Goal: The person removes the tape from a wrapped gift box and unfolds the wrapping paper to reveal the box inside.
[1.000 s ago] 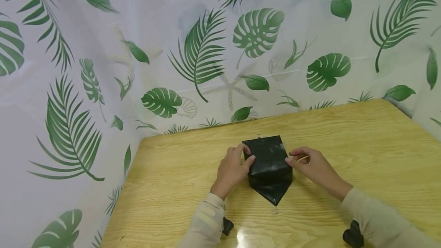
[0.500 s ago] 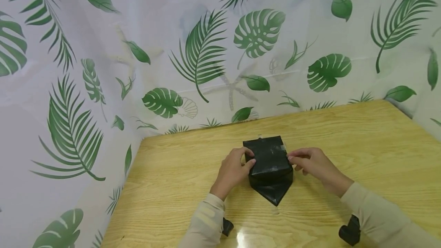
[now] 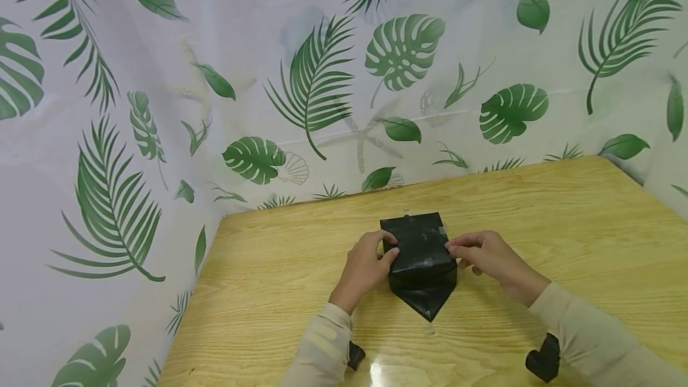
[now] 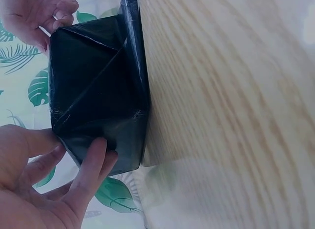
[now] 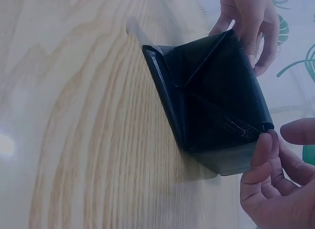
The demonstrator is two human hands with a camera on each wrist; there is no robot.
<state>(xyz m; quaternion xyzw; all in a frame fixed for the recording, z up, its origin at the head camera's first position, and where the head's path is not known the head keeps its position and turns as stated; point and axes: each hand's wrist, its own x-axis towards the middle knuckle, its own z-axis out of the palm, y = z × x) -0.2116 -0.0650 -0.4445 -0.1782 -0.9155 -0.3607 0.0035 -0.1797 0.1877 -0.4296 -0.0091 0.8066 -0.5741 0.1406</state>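
Note:
A box wrapped in glossy black sheet [image 3: 419, 243] lies on the wooden table. Its near end has diagonal folds, and a pointed triangular flap [image 3: 427, 303] stretches along the table toward me. My left hand [image 3: 365, 264] grips the box's left side, its thumb and a curled finger at the top edge; in the left wrist view its fingers [image 4: 93, 162] press on the side. At the right edge, my right hand [image 3: 491, 255] pinches the wrapping with thumb and finger. The right wrist view puts those fingertips [image 5: 266, 143] at the upper near corner.
A small clear patch, apparently tape [image 3: 442, 230], shows on the box's right top edge. The pale wooden table [image 3: 279, 267] surrounds the box. Behind stands a white leaf-printed curtain [image 3: 333, 76]. Black wrist devices [image 3: 544, 360] hang below both sleeves.
The right hand has shifted slightly, its thumb and finger closing in on the box's right edge. A thin yellowish line seen at its fingers is out of view. The left hand stays put.

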